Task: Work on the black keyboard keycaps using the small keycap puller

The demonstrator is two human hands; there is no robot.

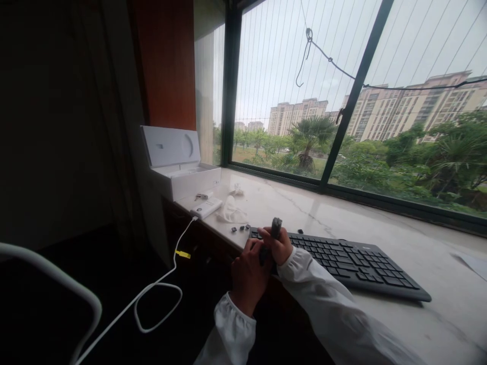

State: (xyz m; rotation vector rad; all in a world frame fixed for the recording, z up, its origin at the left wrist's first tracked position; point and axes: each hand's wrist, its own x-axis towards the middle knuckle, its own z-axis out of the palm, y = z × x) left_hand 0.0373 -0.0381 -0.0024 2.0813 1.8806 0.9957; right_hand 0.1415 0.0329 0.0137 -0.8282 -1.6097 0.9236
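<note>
A black keyboard (353, 261) lies on the pale marble sill (342, 213). At its left end my right hand (280, 247) grips a small dark tool (276, 227) that sticks up above the fingers. My left hand (249, 274) sits just below and left of it, fingers curled against the keyboard's corner; whether it holds anything is hidden. Both arms wear white sleeves. A few loose black keycaps (240, 228) rest on the sill beside the keyboard's left end.
An open white box (178, 170) stands at the sill's left end, with a white power bank (206, 207) and its white cable (160, 289) trailing to the dark floor. Crumpled white wrapping (230, 210) lies nearby. A white chair rail (57, 279) curves at lower left. The window is behind.
</note>
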